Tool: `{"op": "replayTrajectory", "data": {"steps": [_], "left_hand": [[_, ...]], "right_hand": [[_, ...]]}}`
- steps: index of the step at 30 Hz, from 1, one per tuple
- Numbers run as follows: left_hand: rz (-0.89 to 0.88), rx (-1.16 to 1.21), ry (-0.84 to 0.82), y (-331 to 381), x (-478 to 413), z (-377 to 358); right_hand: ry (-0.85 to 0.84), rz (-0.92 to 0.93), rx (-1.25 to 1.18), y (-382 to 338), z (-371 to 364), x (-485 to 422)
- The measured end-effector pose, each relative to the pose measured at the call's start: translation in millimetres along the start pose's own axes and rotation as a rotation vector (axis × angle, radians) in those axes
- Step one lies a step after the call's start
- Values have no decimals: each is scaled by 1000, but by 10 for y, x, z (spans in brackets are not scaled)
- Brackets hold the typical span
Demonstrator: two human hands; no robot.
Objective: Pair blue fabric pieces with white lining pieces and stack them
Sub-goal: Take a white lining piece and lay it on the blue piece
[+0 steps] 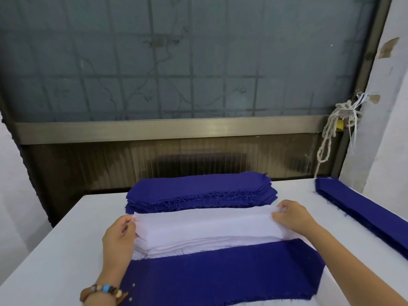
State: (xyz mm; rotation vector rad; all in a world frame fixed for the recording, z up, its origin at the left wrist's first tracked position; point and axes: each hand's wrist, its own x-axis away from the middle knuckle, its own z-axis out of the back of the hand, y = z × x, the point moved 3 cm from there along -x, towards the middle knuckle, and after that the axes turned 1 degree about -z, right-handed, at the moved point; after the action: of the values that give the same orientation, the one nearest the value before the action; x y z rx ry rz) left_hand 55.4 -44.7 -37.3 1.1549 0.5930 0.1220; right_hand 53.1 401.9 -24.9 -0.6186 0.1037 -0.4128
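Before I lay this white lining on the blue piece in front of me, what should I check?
1. Grip of left hand on the top lining piece, left end: ok.
2. Pinch of right hand on its right end: ok.
3. Only one layer lifted from the white lining stack: cannot tell.
4. The front blue piece lies flat: ok.
5. Lining outline matches that piece: cannot tell.
6. The rear blue stack sits clear of both hands: ok.
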Motion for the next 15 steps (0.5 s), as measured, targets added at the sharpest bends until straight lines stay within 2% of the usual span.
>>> {"op": "replayTrajectory", "data": {"steps": [3, 7, 15], "left_hand": [[14, -20, -4, -4, 2, -6], [33, -52, -8, -22, -7, -9], [34, -40, -12, -16, -14, -6]], "right_hand": [[54, -89, -178, 172, -32, 30], [235, -61, -329, 312, -103, 122], [306, -23, -352, 336, -84, 113]]}}
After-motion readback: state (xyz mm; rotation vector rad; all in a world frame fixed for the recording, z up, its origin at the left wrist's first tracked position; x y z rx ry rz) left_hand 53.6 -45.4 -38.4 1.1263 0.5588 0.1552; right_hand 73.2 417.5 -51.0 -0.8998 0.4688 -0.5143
